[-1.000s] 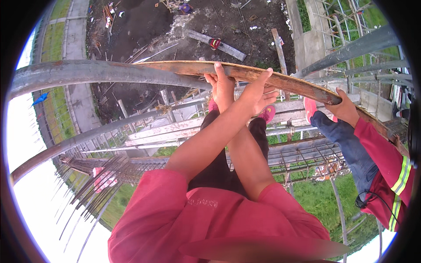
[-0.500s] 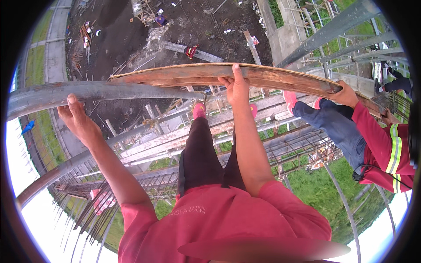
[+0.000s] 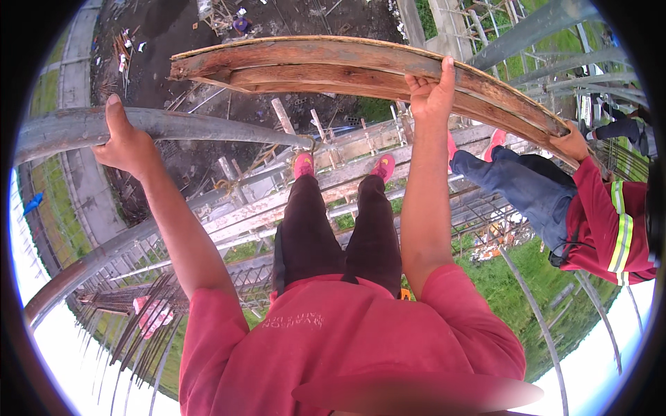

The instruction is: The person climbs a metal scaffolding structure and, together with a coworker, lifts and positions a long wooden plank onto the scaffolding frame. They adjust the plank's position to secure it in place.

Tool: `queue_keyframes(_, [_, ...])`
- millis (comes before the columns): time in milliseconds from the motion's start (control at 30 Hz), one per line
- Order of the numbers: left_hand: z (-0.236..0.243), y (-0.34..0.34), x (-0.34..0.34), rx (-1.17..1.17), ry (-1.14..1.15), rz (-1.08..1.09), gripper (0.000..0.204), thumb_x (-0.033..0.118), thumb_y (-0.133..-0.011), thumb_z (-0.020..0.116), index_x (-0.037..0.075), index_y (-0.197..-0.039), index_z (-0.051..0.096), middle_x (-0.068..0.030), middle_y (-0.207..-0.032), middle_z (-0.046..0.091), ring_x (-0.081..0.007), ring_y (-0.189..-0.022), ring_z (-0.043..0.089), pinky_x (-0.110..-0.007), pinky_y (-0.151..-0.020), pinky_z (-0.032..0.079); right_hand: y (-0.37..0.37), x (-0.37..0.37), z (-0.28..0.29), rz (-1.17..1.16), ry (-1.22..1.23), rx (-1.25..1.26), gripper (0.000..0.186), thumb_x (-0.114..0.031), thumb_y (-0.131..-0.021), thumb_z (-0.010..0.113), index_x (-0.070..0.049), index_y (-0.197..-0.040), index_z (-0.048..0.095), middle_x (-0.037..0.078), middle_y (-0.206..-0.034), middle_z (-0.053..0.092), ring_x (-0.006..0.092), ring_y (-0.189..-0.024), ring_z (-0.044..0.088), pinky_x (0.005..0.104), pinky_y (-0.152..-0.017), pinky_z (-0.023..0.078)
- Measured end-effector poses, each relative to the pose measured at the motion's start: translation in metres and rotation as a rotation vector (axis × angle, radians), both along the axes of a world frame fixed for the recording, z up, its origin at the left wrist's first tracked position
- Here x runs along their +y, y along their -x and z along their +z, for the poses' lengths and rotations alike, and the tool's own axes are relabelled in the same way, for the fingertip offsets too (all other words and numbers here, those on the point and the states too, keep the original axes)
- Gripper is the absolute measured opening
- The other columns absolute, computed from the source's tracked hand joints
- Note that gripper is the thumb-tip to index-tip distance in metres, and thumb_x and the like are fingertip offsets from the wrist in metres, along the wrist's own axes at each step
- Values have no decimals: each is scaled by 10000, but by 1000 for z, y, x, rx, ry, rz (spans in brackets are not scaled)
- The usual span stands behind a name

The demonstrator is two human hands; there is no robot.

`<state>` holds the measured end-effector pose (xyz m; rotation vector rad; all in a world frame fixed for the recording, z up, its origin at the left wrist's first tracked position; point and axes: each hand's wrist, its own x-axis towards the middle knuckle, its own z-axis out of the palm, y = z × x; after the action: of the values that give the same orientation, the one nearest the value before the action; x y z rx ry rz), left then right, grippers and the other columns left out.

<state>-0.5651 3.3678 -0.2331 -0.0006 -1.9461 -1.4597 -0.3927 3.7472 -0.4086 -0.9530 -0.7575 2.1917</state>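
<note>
A long wooden formwork panel, with a thin sheet edge and timber ribs, is held out in front of me above the scaffold. My right hand grips its near edge right of the middle, thumb up against its face. A co-worker's hand holds the right end. The panel's left end hangs free over the ground below. My left hand is closed round a grey metal scaffold pipe, thumb over the top; the fingers behind are partly hidden.
I stand high on narrow scaffold planks. Reinforcing bars stick out at the lower left. The co-worker in a red jacket with reflective bands stands to my right. Thick pipes cross at the upper right. Debris-strewn ground lies far below.
The panel has been moved farther out, with my right hand going outward and to the right along with it. My left hand has closed more firmly round the pipe.
</note>
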Motion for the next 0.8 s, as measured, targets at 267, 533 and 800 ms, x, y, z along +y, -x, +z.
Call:
queue_keyframes(267, [-7,4,-13,-8,48,19,387,197,-788,796,-89,-1004,648,-119,-955,675,-198,-830,604,-345,-820,484,-38,64,39,-165,-128,-81,623,-595,-824,717,-133,-1203,540,70,-1080,630,238,-919,606,400,-673,474])
queue_keyframes(533, [-6,8,-16,20,211,-54,401,227,-800,816,-103,-959,651,-132,-966,668,-199,-837,623,-343,-801,499,-62,64,64,-285,-97,-172,604,-600,-882,651,-125,-1233,526,91,-1098,622,244,-906,612,386,-639,464])
queue_keyframes(800, [-12,8,-26,-96,103,-156,465,168,-795,810,-86,-1117,590,-107,-1000,658,-171,-857,606,-335,-830,494,-85,38,51,-315,-64,-180,588,-653,-875,630,-140,-1147,538,54,-1002,634,223,-870,626,374,-610,478])
